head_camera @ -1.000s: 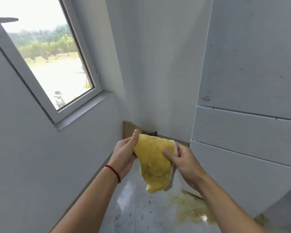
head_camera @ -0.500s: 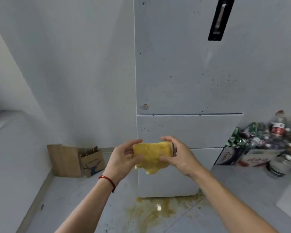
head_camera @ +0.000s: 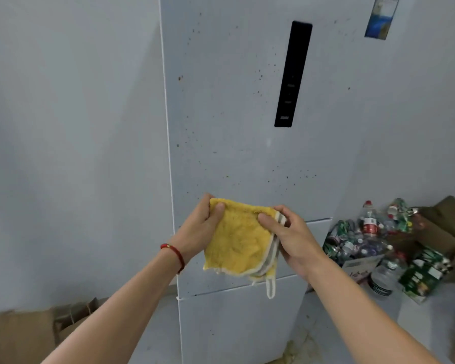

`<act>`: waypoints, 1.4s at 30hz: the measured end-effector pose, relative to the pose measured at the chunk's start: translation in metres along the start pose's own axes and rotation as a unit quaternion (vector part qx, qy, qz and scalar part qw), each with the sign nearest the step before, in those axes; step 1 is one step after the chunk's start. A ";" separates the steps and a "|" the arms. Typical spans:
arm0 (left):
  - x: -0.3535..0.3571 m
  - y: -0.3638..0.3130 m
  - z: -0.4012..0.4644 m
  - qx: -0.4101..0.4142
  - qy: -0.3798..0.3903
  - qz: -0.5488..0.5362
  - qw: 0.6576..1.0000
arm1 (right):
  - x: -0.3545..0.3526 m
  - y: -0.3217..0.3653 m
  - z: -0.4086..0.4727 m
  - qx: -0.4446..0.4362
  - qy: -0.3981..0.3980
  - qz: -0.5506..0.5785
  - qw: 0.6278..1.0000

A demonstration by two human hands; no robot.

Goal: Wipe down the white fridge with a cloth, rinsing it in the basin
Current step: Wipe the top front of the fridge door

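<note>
The white fridge (head_camera: pixel 229 106) stands straight ahead, its upper door dotted with dark specks around a black vertical panel (head_camera: pixel 292 74). In front of its lower part I hold a folded yellow cloth (head_camera: pixel 238 241) with grey-and-white edging and a hanging loop. My left hand (head_camera: pixel 199 228) pinches its upper left corner, thumb on the front. My right hand (head_camera: pixel 290 239) grips its right edge, thumb across the top. The cloth hangs a little away from the door. No basin is in view.
A pile of cans and plastic bottles (head_camera: pixel 371 240) in boxes sits on the floor right of the fridge. Brown paper bags (head_camera: pixel 37 329) lean at lower left by the wall. A yellowish spill (head_camera: pixel 297 350) marks the floor at the fridge's base. A sticker (head_camera: pixel 381 18) is at top right.
The view swung from the window corner to face the fridge and tilted upward. Both hands raised the cloth and spread it flatter from a bunched hold.
</note>
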State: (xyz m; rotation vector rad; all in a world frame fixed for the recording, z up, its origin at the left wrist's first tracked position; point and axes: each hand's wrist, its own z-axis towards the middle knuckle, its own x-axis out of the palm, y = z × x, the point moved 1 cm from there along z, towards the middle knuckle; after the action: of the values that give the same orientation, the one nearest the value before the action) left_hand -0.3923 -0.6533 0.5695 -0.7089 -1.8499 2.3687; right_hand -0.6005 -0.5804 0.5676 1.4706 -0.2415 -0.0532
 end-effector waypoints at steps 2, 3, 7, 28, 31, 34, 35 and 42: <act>0.016 -0.027 0.017 0.042 -0.039 0.003 0.998 | -0.002 0.011 0.005 0.071 0.020 0.180 0.981; 0.023 -0.036 0.025 0.056 -0.043 0.014 0.997 | -0.002 0.011 0.004 0.106 0.060 0.252 0.960; 0.038 -0.060 0.052 0.094 -0.090 0.205 0.970 | 0.000 0.004 0.005 0.152 0.116 0.386 0.903; -0.102 -0.261 0.117 0.263 -0.472 0.371 0.756 | 0.089 0.235 0.208 -0.525 -0.136 -0.533 0.650; -0.130 -0.275 0.121 0.269 -0.468 0.368 0.757 | 0.094 0.241 0.211 -0.543 -0.202 -0.510 0.636; -0.154 -0.285 0.130 0.284 -0.457 0.370 0.758 | 0.102 0.257 0.228 -0.566 -0.260 -0.528 0.578; -0.161 -0.288 0.133 0.289 -0.451 0.364 0.762 | 0.108 0.264 0.233 -0.566 -0.266 -0.534 0.569; -0.202 -0.313 0.154 0.313 -0.423 0.209 0.824 | 0.200 0.337 0.245 -0.579 -0.258 -0.556 0.538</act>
State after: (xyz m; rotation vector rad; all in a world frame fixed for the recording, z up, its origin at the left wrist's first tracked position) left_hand -0.3439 -0.7690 0.9525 0.0722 -0.8685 3.6910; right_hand -0.4901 -0.8212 0.9464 -0.0219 0.3011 -1.4414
